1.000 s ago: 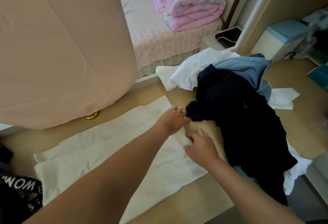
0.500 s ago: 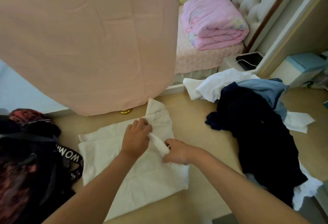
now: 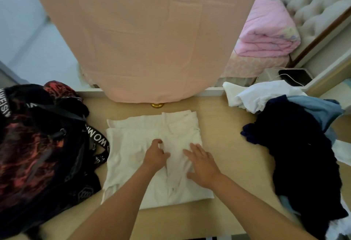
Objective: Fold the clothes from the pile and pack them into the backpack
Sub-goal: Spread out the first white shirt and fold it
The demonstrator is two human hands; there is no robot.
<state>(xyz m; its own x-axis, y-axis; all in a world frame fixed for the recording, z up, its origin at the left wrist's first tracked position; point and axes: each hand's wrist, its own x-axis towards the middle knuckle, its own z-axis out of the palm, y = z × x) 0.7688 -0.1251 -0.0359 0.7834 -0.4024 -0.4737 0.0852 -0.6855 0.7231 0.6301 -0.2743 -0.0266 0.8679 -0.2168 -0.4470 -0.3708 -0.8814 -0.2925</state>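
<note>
1. The white garment lies folded under both hands, likely so its layers can be flattened before packing.
2. The left hand curls its fingers, pinching a crease. The right hand, just beside it, presses down flat, fingers straight.
3. The backpack waits left of the hands, the pile right.

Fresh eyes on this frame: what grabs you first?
Both hands work at centre on the half-folded white garment: the left hand grips a fold, the right hand presses flat. A black-and-red backpack sits at left; the dark pile of clothes lies at right.
</note>
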